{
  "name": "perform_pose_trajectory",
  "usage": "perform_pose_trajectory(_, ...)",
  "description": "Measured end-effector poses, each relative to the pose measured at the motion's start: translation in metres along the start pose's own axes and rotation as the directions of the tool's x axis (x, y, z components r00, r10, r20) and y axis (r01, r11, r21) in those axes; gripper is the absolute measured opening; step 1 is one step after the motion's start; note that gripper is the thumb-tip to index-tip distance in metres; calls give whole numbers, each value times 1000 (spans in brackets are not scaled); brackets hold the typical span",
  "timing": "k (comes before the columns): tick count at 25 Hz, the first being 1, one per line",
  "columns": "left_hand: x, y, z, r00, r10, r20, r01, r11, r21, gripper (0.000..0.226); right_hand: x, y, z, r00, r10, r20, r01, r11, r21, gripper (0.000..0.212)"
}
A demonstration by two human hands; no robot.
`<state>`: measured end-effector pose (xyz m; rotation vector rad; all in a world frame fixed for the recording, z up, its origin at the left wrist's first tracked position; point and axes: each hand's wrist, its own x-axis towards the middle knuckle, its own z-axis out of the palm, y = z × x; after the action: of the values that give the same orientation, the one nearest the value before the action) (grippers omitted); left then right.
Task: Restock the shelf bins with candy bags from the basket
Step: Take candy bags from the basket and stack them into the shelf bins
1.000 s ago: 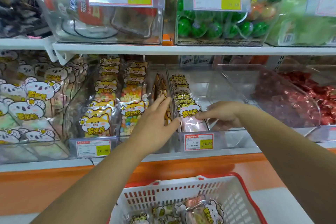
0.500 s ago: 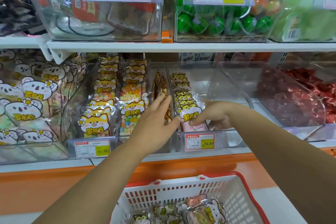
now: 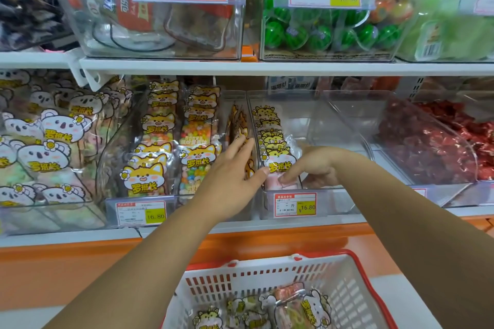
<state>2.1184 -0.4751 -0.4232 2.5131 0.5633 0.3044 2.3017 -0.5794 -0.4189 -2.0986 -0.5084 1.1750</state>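
The right hand pinches the front glossy cat-print plastic candy bag near its 5 o'clock corner. The bag stands at the front of the clear plastic shelf bin. The left hand, fingers straight and holding nothing, flanks it at 9 o'clock. The bag looks light, soft and slippery, so its stiffer sealed edges probably give the surest hold. Spare bags lie in the white red-rimmed basket at 6 o'clock.

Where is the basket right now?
The basket sits bottom centre of the head view, below the orange shelf base, with a few candy bags inside.
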Motion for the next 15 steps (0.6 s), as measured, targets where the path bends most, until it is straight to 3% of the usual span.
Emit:
perform_pose_trajectory(2,-2,0,-1,1000,8,-12,-9,999,-41,71,-14,-2,0,992,-48,-117,50,999,11,95)
perform_pose_trajectory(4,-7,1,-2,998,23,-59,-27,997,-75,71,-37,1,2,927,-175,-331,183,983,-8,105)
perform_pose_trajectory(7,-30,9,-2,954,91,-286,-124,987,-101,59,-74,20,18,714,-347,-608,473,879,54,61)
perform_pose_trajectory(9,-58,13,3,901,157,-404,-225,966,-126,45,-101,46,39,627,-367,-687,619,770,154,32)
perform_pose_trajectory(10,-73,13,9,889,169,-426,-252,957,-145,39,-111,61,50,631,-363,-686,646,735,207,26)
perform_pose_trajectory(12,-104,5,32,904,122,-411,-224,952,-210,31,-118,93,75,718,-310,-623,590,745,310,21)
perform_pose_trajectory(15,-147,-25,87,966,-117,-230,18,919,-393,28,-99,142,122,903,-174,-392,323,877,356,17)
